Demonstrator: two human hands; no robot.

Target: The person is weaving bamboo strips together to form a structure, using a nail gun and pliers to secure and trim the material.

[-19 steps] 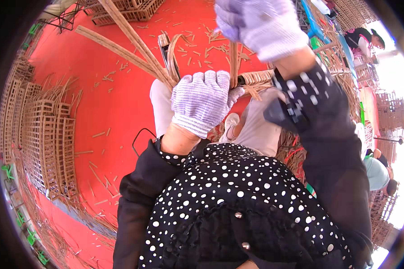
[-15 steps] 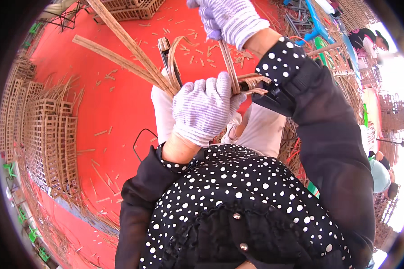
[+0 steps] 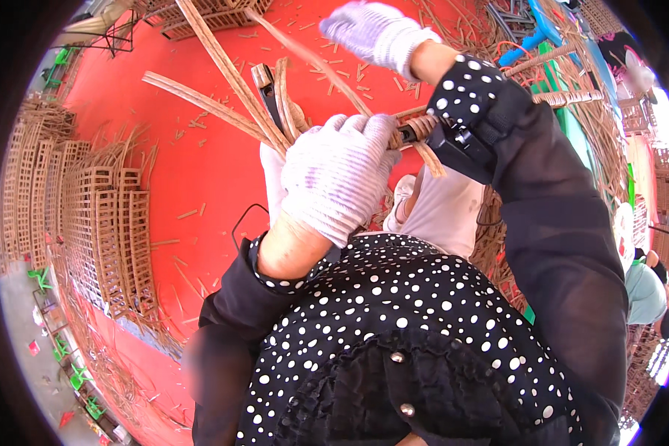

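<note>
My left hand (image 3: pixel 334 175), in a white-and-lilac striped knit glove, is closed around a dark frame piece (image 3: pixel 266 89) partly wrapped in brown wicker strips. Two long wicker strips (image 3: pixel 215 74) stick out from under its fingers toward the upper left. Another loose wicker strip (image 3: pixel 305 53), blurred, rises from beside the left knuckles. Wrapped strip also covers the frame's right end, next to my right cuff. My right hand (image 3: pixel 375 36), gloved alike, is raised at the top, apart from the frame. Its fingers are smeared by motion. The left palm side is hidden.
Stacked brown woven lattice panels (image 3: pixel 108 230) stand at the left, with another woven piece (image 3: pixel 201 18) at the top. Cut strip scraps litter the red floor (image 3: pixel 178 167). Strip bundles, a blue frame (image 3: pixel 546 30) and a person in a light-green top (image 3: pixel 645 293) are at the right.
The strip that stood upright between my hands now slants to the upper left, away from my right hand. My right hand has shifted slightly right. The left hand keeps its hold.
</note>
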